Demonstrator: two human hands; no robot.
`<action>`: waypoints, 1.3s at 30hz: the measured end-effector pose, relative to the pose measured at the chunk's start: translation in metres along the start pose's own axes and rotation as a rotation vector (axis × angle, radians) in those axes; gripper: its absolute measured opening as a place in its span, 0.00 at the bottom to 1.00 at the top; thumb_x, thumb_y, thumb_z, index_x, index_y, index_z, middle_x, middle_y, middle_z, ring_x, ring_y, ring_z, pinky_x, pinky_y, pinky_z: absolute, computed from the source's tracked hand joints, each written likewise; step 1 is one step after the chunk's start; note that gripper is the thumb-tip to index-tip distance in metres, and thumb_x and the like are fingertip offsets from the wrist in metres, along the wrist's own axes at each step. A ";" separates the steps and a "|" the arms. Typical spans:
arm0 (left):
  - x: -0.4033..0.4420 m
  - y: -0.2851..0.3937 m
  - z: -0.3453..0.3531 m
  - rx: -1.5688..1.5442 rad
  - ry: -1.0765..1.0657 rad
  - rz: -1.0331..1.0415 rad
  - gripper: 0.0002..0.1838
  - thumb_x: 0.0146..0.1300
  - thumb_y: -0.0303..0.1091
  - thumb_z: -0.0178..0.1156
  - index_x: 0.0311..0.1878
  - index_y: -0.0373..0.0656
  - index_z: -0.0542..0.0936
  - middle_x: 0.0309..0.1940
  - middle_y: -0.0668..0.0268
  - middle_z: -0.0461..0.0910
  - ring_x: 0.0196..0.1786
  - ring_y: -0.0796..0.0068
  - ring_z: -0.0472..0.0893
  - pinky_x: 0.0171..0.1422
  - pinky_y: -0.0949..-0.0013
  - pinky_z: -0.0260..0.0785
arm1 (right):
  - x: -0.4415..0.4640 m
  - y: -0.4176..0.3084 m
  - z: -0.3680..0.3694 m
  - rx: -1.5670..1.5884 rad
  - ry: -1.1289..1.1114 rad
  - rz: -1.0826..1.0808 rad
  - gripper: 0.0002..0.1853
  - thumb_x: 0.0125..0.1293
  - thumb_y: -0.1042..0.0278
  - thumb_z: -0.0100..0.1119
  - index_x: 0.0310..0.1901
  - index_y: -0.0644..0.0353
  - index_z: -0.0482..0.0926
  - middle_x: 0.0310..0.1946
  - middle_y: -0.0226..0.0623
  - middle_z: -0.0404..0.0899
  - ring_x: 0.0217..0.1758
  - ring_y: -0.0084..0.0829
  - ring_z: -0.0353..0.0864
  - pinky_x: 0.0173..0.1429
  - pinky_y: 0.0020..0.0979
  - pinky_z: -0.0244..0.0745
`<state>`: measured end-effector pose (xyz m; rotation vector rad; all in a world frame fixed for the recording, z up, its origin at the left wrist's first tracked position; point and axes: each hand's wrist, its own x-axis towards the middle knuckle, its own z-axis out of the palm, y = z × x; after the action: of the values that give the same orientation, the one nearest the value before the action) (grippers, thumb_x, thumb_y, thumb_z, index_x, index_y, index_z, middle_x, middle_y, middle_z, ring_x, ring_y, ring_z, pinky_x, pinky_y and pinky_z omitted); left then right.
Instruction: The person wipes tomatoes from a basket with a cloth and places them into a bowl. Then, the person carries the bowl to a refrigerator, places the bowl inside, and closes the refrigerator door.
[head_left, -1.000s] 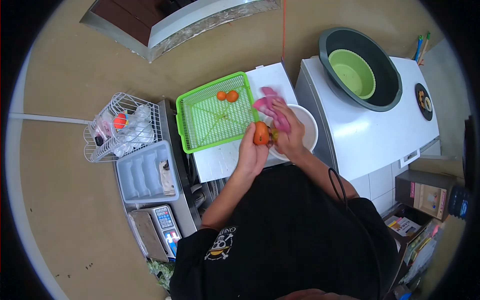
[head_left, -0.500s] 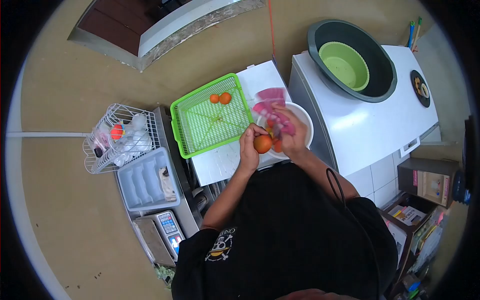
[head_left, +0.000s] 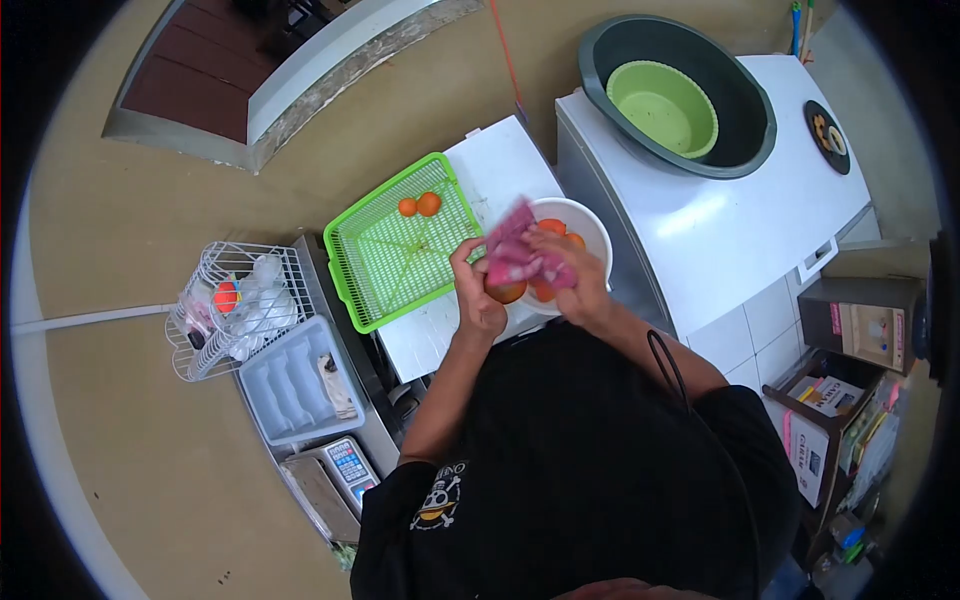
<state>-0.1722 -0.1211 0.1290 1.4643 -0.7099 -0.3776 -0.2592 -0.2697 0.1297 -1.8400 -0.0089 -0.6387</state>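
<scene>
My left hand (head_left: 478, 300) is closed around an orange-red tomato (head_left: 504, 293), partly covered by a pink and white cloth (head_left: 522, 255). My right hand (head_left: 584, 278) grips that cloth and presses it against the tomato's upper side. Just beneath my hands stands a white bowl (head_left: 602, 238) with several more tomatoes (head_left: 551, 228) in it, partly hidden by my right hand. To the left, a bright green slotted basket (head_left: 338, 268) holds two tomatoes (head_left: 429, 204) near its far side.
A white chest (head_left: 700, 240) on the right carries a dark basin (head_left: 755, 160) with a green tub (head_left: 665, 110) inside, and a black plate (head_left: 827, 138). At left are a wire rack (head_left: 240, 300), a grey cutlery tray (head_left: 300, 380) and a scale (head_left: 348, 465).
The cloth in my right hand has moved left and onto the tomato, covering part of it. My left hand still holds the tomato. The camera view has shifted slightly.
</scene>
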 end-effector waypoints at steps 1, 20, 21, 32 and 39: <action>0.000 0.001 0.000 0.052 -0.001 0.043 0.58 0.45 0.83 0.35 0.61 0.35 0.53 0.52 0.54 0.69 0.54 0.66 0.74 0.58 0.65 0.67 | -0.004 -0.006 -0.002 0.001 0.003 0.004 0.23 0.59 0.59 0.50 0.55 0.61 0.73 0.57 0.47 0.72 0.64 0.45 0.68 0.67 0.45 0.60; 0.050 -0.071 0.100 0.991 -0.424 0.004 0.20 0.55 0.43 0.61 0.45 0.39 0.72 0.38 0.54 0.76 0.46 0.54 0.75 0.50 0.56 0.67 | -0.047 0.034 -0.084 0.315 0.822 0.621 0.12 0.63 0.80 0.46 0.47 0.70 0.75 0.41 0.37 0.78 0.43 0.26 0.76 0.51 0.27 0.69; 0.052 -0.069 0.102 0.971 -0.407 -0.067 0.21 0.56 0.46 0.60 0.44 0.39 0.73 0.38 0.55 0.76 0.45 0.55 0.75 0.48 0.57 0.67 | -0.051 0.036 -0.083 0.314 0.821 0.619 0.12 0.63 0.80 0.46 0.47 0.70 0.75 0.41 0.37 0.78 0.43 0.26 0.76 0.51 0.27 0.69; 0.090 -0.135 -0.114 0.532 0.776 -0.268 0.16 0.55 0.28 0.61 0.46 0.37 0.72 0.34 0.57 0.76 0.37 0.64 0.75 0.44 0.63 0.69 | -0.062 0.048 -0.055 0.377 0.623 0.558 0.12 0.72 0.74 0.40 0.51 0.70 0.69 0.48 0.42 0.75 0.51 0.30 0.74 0.57 0.30 0.70; 0.098 -0.168 -0.163 1.263 0.153 -0.407 0.32 0.52 0.27 0.59 0.63 0.50 0.65 0.63 0.66 0.62 0.57 0.53 0.69 0.57 0.52 0.67 | -0.034 0.054 -0.064 0.319 0.574 0.528 0.10 0.71 0.75 0.42 0.48 0.69 0.71 0.42 0.39 0.77 0.44 0.25 0.76 0.49 0.26 0.72</action>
<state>0.0363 -0.0753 -0.0084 2.8202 -0.5071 -0.0800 -0.2979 -0.3354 0.0816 -1.2259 0.6928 -0.7129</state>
